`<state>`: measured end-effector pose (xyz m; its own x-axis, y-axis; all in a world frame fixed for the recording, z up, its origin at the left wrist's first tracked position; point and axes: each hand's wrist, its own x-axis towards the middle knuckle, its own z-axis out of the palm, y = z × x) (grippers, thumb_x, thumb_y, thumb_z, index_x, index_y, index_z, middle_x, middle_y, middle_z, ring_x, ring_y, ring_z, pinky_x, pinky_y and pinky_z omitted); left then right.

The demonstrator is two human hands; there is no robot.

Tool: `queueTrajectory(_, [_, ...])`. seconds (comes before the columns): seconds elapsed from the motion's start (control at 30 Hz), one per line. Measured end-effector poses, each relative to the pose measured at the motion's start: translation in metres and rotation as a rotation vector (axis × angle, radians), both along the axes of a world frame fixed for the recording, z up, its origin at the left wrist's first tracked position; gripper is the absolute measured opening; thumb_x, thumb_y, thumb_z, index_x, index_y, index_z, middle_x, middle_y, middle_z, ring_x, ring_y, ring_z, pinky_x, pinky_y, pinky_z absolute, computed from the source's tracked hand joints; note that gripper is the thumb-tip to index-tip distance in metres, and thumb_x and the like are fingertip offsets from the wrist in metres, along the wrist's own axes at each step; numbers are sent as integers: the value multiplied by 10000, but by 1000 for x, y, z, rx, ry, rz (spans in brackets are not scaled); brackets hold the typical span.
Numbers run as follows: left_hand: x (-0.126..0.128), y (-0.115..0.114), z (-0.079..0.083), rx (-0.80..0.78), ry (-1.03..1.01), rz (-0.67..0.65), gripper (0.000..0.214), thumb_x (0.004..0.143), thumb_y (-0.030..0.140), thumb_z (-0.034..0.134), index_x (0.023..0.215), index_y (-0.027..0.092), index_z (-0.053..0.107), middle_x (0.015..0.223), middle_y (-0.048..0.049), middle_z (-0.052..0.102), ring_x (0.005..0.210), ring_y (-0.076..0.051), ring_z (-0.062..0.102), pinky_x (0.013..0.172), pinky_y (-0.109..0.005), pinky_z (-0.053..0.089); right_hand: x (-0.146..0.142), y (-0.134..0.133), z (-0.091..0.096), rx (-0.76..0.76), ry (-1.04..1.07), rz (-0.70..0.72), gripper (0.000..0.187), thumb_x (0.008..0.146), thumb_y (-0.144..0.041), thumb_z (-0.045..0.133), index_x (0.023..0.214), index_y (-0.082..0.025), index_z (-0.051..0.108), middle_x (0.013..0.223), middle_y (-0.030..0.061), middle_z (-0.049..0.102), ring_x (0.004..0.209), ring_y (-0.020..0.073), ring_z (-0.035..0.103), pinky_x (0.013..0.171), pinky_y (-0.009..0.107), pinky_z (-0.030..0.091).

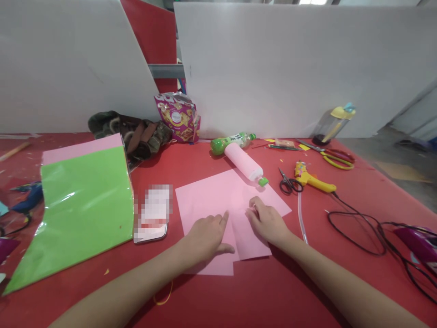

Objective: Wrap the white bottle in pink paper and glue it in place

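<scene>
A pink paper sheet [208, 198] lies on the red table [259, 291] in front of me, with a folded flap on its right side. My left hand [206, 237] rests on the paper, index finger stretched out and pressing near the fold line, the other fingers curled. My right hand [266, 221] lies on the folded flap, fingers curled down and pressing the paper's edge. A pink bottle [244, 164] with a green cap lies on the sheet's far corner.
A pack of green and pink sheets [82, 205] and a phone [153, 212] lie to the left. Black scissors [289, 183], a yellow glue gun [312, 179] with its cable, red-yellow scissors [336, 157], a green bottle [232, 141] and a snack bag [177, 116] lie around.
</scene>
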<state>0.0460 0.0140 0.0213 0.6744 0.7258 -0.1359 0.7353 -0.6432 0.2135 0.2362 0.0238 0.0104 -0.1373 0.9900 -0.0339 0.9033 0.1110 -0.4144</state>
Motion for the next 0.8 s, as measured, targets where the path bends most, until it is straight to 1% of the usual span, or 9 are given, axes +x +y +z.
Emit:
queueTrajectory(0.1, [4,-1,7,7,71,37,661,787,476,462,1237,5,349,944,-177,579,824,-285,539,670,-382,427,4,3,1,21,181,-42,146,762,-262,382,898,-211,399,506,-60,466,513,151,505,514,220,323])
queueTrajectory(0.17, [6,-1,7,55,82,48,586,813,438,438,1218,18,382,1075,-198,537,958,-317,499,770,-422,402,6,5,1,41,209,-49,170,752,-257,378,912,-208,406,519,-55,466,526,153,506,531,226,339])
queueTrajectory(0.2, [6,0,5,81,74,45,552,831,417,409,1218,24,386,1164,-205,489,1050,-332,449,833,-438,372,6,6,1,54,201,-49,176,753,-259,371,915,-205,412,541,-45,483,547,158,513,545,232,343])
queueTrajectory(0.27, [6,0,-2,90,60,33,518,867,364,329,1256,23,335,1326,-206,331,1218,-328,285,953,-438,276,6,6,1,61,165,-52,186,758,-269,364,922,-202,420,583,-25,515,588,170,529,563,242,345])
queueTrajectory(0.33, [5,0,-10,44,58,31,563,864,356,298,1303,9,238,1396,-203,174,1286,-302,139,1013,-424,196,5,5,2,30,126,-71,186,761,-268,368,928,-204,419,585,-23,529,600,178,537,559,243,335])
queueTrajectory(0.4, [5,-2,-15,1,51,34,681,827,434,327,1328,4,159,1411,-200,76,1296,-309,39,1033,-446,143,4,3,4,-21,100,-86,183,760,-253,376,933,-207,413,566,-28,535,594,181,541,547,236,322])
queueTrajectory(0.5, [6,-4,-17,-17,39,84,805,780,536,341,1339,3,116,1411,-195,13,1280,-341,-58,1028,-504,89,4,1,6,-61,67,-71,161,768,-230,373,923,-205,410,569,-21,551,603,182,549,533,226,301])
queueTrajectory(0.63, [9,-6,-17,-28,43,173,801,787,529,315,1337,-16,112,1407,-201,-15,1270,-356,-88,1024,-520,78,3,1,3,-52,15,-59,119,798,-223,352,898,-207,416,613,-5,579,617,178,557,508,214,266])
queueTrajectory(0.8, [10,-6,-17,-34,31,197,825,774,547,322,1337,-18,113,1412,-194,-5,1267,-359,-95,1030,-510,82,4,2,-2,-27,13,-18,104,807,-219,349,886,-201,415,625,1,580,580,167,540,500,213,254])
